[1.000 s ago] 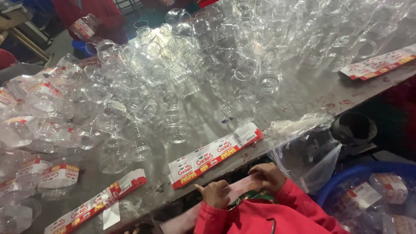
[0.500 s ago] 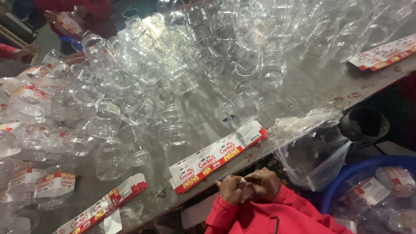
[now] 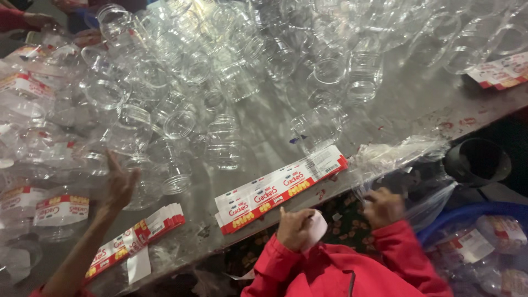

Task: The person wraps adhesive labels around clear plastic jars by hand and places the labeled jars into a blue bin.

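Left hand (image 3: 294, 230) pinching pale label (image 3: 315, 225), right hand (image 3: 383, 207) blurred, grip unclear, beside plastic bag (image 3: 396, 159)

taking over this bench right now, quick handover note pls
Left hand: closed on a pale label strip, just off the table edge.
Right hand: by the clear bag at the edge; too blurred to tell its grip.
Label stacks: one in front, one to the left, one far right.
Done: labelled jars sit at far left.
Left: the bare jars covering mid table.
A co-worker's hand reaches among the jars on the left.
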